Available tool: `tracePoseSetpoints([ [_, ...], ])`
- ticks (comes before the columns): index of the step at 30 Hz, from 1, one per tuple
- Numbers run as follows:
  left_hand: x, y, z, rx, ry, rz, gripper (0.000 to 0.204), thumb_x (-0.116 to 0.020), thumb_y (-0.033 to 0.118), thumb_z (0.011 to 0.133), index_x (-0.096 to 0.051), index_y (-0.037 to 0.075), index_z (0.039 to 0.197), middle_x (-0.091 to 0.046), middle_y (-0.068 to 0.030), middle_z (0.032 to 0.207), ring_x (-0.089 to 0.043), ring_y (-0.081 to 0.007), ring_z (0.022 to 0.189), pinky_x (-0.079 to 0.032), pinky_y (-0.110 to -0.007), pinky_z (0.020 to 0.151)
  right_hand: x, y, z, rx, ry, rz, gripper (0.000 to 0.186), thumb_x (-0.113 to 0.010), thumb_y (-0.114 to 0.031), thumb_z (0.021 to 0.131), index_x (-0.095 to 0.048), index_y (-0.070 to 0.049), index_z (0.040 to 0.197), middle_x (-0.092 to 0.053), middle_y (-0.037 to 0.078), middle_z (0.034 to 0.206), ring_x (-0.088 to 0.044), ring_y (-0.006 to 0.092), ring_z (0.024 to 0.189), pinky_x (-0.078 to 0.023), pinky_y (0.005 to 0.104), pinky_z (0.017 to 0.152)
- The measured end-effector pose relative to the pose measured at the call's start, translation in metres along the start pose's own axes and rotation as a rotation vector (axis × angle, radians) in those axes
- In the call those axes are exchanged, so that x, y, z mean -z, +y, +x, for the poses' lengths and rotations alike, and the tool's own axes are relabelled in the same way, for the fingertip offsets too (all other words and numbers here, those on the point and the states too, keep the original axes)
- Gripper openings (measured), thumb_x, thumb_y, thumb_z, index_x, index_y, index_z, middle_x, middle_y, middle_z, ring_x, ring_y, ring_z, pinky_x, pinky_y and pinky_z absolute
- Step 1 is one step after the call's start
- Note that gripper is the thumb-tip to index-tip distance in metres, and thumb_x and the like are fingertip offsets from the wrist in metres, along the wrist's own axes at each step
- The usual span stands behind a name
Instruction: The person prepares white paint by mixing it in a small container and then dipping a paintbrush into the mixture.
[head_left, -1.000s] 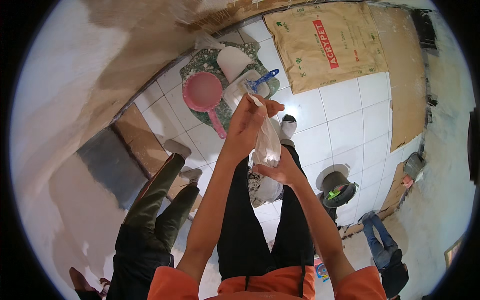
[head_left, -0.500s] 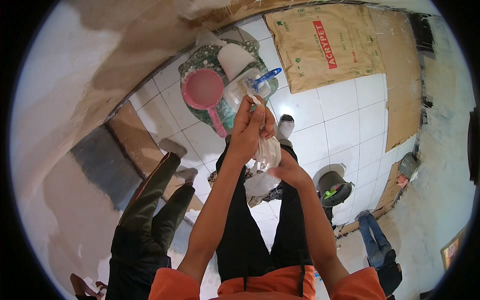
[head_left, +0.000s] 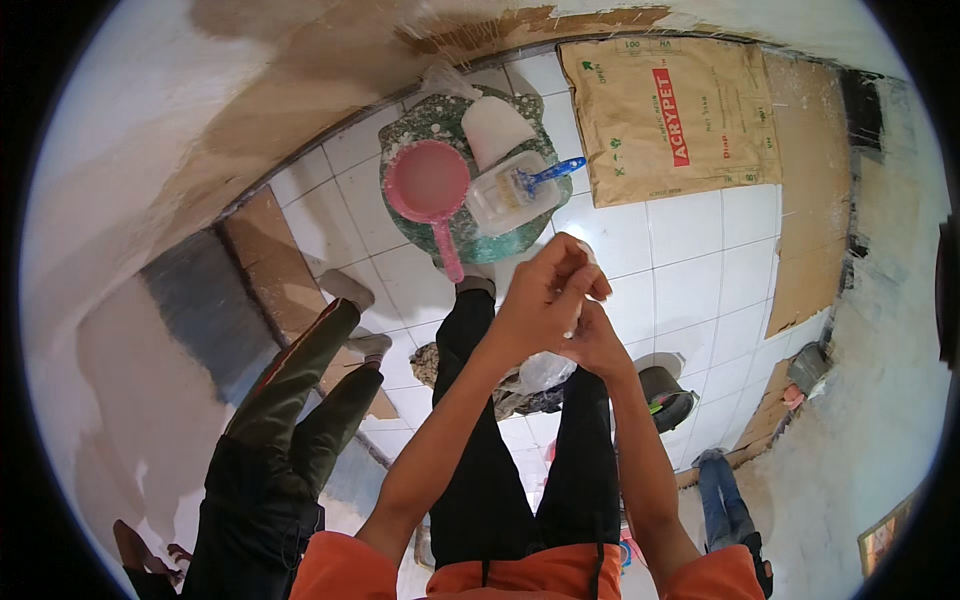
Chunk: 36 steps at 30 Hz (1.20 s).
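Observation:
My left hand (head_left: 548,298) is closed on a white plastic bag (head_left: 573,322), of which only thin white bits show between and above the fingers. Just below and right of it, my right hand (head_left: 598,343) is closed against the same bag, the two hands touching. Most of the bag is hidden by the hands. Beyond them, a pink dipper (head_left: 428,180) holding whitish liquid sits on a stained green mat (head_left: 505,246). Beside it lie a white tray (head_left: 490,205) with a blue-handled brush (head_left: 556,172) across it and a plastic bag of white material (head_left: 495,132).
A flattened brown paper sack (head_left: 630,150) lies at the far right on white tiles. A dark bucket (head_left: 662,395) stands right of my legs. Crumpled cloth (head_left: 424,366) and clear plastic (head_left: 545,372) lie between my feet. Another person's legs (head_left: 300,400) are at left; jeans-clad legs (head_left: 722,490) at right.
My hands have shifted right and slightly nearer, and my right hand has come up from the bag's lower part to meet my left. The white bag, visible before, is now mostly covered.

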<state>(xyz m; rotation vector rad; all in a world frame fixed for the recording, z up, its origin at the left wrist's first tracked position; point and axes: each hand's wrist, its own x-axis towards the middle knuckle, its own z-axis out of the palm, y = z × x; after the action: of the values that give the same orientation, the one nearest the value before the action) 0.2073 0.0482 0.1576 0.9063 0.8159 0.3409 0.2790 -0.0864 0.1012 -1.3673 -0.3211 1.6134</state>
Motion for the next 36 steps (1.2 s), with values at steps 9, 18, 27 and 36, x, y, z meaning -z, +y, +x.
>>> tracePoseSetpoints([
  [9,0.026,0.025,0.028,0.116,-0.104,0.053,0.011,-0.062,-0.001,0.087,-0.057,-0.001,0.097,-0.068,-0.0083,0.093,-0.066,-0.0167,0.095,-0.052,-0.030,0.085,-0.018,-0.020,0.009,-0.067,0.056,-0.011,0.049,-0.072,-0.009,0.081,-0.051,-0.001,0.124,-0.060,0.007,0.110,-0.058,0.0153,0.105,-0.046,0.0316,0.090],
  [18,0.050,-0.002,0.023,0.196,-0.225,-0.237,0.086,-0.071,0.052,0.080,-0.036,0.008,0.145,-0.038,-0.0173,0.149,-0.039,-0.0292,0.136,-0.029,-0.044,0.112,-0.030,-0.065,0.001,0.138,0.114,0.167,0.021,-0.049,-0.020,0.099,-0.055,-0.003,0.109,-0.057,0.004,0.102,-0.054,0.0134,0.097,-0.043,0.0296,0.086],
  [27,0.037,-0.003,0.011,0.184,-0.454,0.273,0.079,-0.081,0.018,0.073,-0.041,0.008,0.141,-0.059,-0.0116,0.121,-0.057,-0.0227,0.109,-0.045,-0.036,0.093,-0.024,-0.111,0.006,0.289,0.179,-0.088,0.040,-0.040,-0.036,0.101,-0.052,0.001,0.113,-0.057,0.007,0.099,-0.056,0.0176,0.097,-0.043,0.0317,0.090],
  [36,0.050,0.005,0.034,0.225,-0.826,0.617,0.075,-0.083,0.026,0.067,-0.048,0.008,0.132,-0.059,-0.0148,0.121,-0.057,-0.0281,0.111,-0.042,-0.040,0.097,-0.025,-0.100,0.001,0.267,-0.053,-0.334,0.033,-0.041,-0.033,0.102,-0.054,-0.004,0.092,-0.053,0.006,0.086,-0.051,0.0233,0.083,-0.037,0.0375,0.096],
])
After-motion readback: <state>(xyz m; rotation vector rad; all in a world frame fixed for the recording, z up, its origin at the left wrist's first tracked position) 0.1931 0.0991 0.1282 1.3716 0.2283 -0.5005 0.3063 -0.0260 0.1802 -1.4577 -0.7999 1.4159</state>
